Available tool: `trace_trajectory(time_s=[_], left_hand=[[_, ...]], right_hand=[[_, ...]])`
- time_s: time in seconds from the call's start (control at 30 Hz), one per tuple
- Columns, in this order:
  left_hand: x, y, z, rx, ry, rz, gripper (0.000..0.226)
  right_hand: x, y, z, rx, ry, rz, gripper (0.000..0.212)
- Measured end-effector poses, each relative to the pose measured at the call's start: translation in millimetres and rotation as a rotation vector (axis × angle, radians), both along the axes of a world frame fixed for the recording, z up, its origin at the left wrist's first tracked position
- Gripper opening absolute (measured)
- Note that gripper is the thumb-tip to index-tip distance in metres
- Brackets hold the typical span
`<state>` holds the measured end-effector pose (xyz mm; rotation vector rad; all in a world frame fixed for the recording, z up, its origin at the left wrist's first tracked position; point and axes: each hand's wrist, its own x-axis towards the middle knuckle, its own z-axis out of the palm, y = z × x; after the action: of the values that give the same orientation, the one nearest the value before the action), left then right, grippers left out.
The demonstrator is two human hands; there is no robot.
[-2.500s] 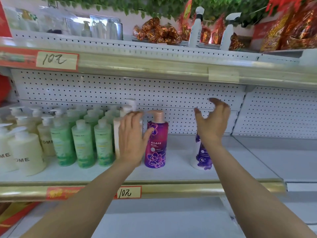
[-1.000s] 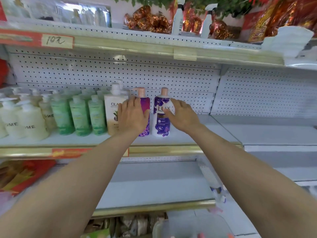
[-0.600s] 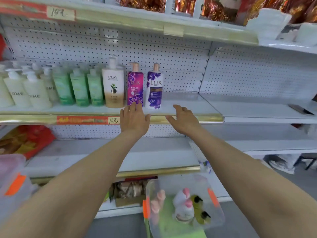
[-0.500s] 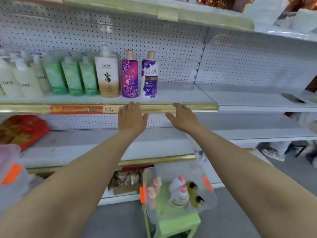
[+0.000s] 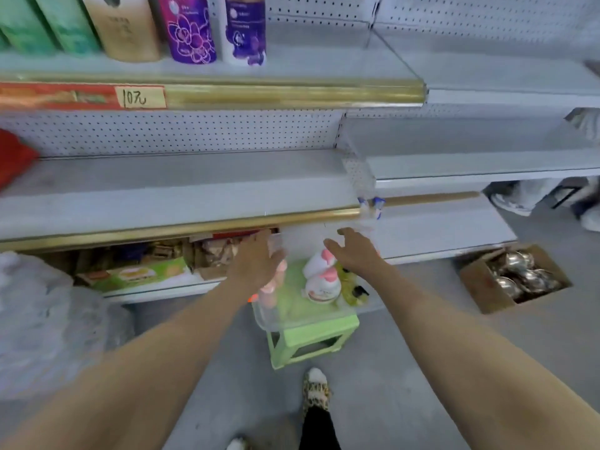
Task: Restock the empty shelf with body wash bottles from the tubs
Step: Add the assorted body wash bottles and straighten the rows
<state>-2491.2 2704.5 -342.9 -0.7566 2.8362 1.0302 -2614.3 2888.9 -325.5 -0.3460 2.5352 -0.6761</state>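
Note:
A clear plastic tub [image 5: 269, 319] stands on a green stool [image 5: 308, 342] on the floor in front of the shelving. Inside it are a white bottle with a pink pump [image 5: 321, 282], pink-capped bottles [image 5: 272, 284] and yellow bottles with black caps [image 5: 352, 292]. My left hand [image 5: 256, 264] hovers over the tub's left side, fingers relaxed and holding nothing. My right hand [image 5: 355, 253] is spread above its right side, also holding nothing. On the upper shelf [image 5: 324, 64] stand a magenta bottle [image 5: 188, 30], a white-purple bottle [image 5: 245, 30] and a beige one [image 5: 125, 30].
Green bottles [image 5: 45, 24] fill the upper shelf's left part. A bare middle shelf [image 5: 181, 186] juts out above the tub. A cardboard box of shiny items [image 5: 516, 277] sits on the floor at right, a large plastic-wrapped bundle [image 5: 42, 323] at left. My foot [image 5: 316, 393] is behind the stool.
Both hands have dropped from the upper shelf's gold edge down to just above the tub. The view has tilted down, so the tub and the floor now fill the middle.

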Motion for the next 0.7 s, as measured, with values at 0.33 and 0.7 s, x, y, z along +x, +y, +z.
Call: trace_trajectory(time_s=[0.33, 0.7], left_hand=[[-12, 55, -127, 0.283, -0.216, 0.215, 0.062], [-63, 89, -193, 0.546, -0.135, 0.39, 0.05]], right_hand=[[-33, 58, -137, -0.03, -0.229, -0.015, 0.065], [-71, 48, -210, -0.211, -0.272, 0.092, 0.048]])
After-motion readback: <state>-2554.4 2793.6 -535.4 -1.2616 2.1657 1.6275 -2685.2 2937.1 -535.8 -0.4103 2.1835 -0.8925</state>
